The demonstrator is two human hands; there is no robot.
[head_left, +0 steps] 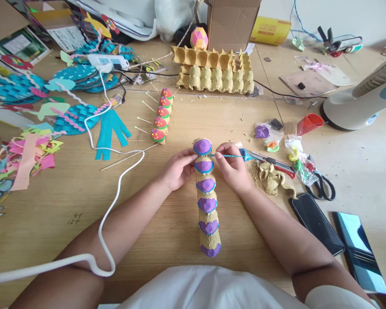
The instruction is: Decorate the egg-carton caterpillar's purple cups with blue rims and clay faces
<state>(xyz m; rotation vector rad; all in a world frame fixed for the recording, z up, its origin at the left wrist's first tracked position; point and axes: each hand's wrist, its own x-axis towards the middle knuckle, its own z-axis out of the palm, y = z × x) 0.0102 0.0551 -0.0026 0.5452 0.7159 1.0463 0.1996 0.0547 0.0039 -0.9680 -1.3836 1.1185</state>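
A long strip of egg carton (206, 214) lies lengthwise in front of me, its several bumps capped with purple clay. Blue clay edging runs along the lower rim of most caps; the nearest cap shows none that I can make out. My left hand (179, 168) grips the strip's left side near its far end. From the other side, my right hand (233, 168) pinches a thin blue clay strand (227, 156), whose tip reaches the strip by the second cap. A lump of blue clay (245, 154) sits just right of that hand.
A finished-looking red and green caterpillar (161, 122) stands beyond my left hand. A white cable (117, 193) crosses the left side and my forearm. Rightward are a utility knife (266, 159), carton scraps (270, 178), scissors (321, 186) and a phone (315, 223). Egg cartons (218, 79) lie behind.
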